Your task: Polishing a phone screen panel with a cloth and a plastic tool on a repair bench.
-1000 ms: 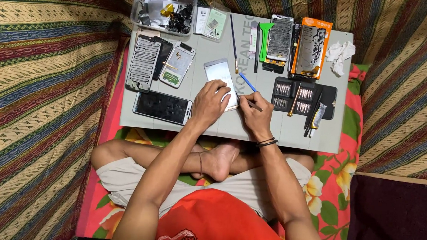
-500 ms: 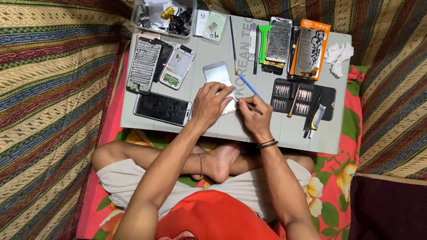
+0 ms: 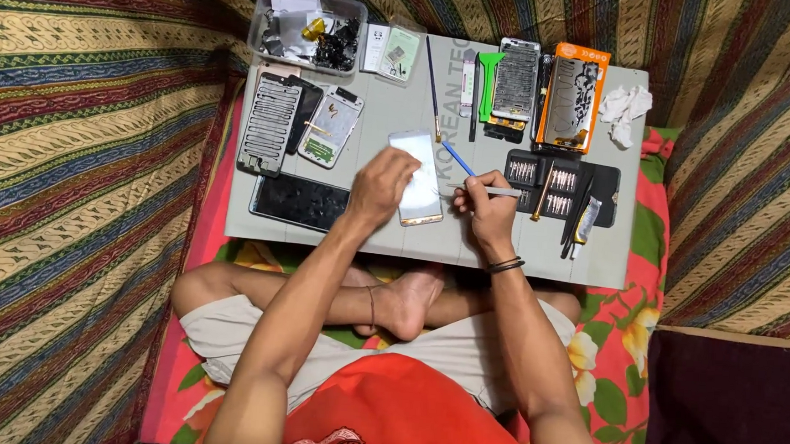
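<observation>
Head view: hands over a white phone

Both forearms reach forward from the crossed legs. Left hand (image 3: 381, 186) curls over the white phone (image 3: 418, 182) on the grey table (image 3: 393, 112), seemingly pressing it. Right hand (image 3: 487, 209) pinches slim tweezers (image 3: 493, 190).

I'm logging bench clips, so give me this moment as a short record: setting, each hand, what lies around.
setting: grey mat on a striped cloth, person sitting cross-legged
left hand: resting on a white phone
right hand: holding a thin metal tool
left of phone: black screen, opened phone parts
right of phone: bit set, orange box
far edge: clear parts tub, green pry tool
</observation>
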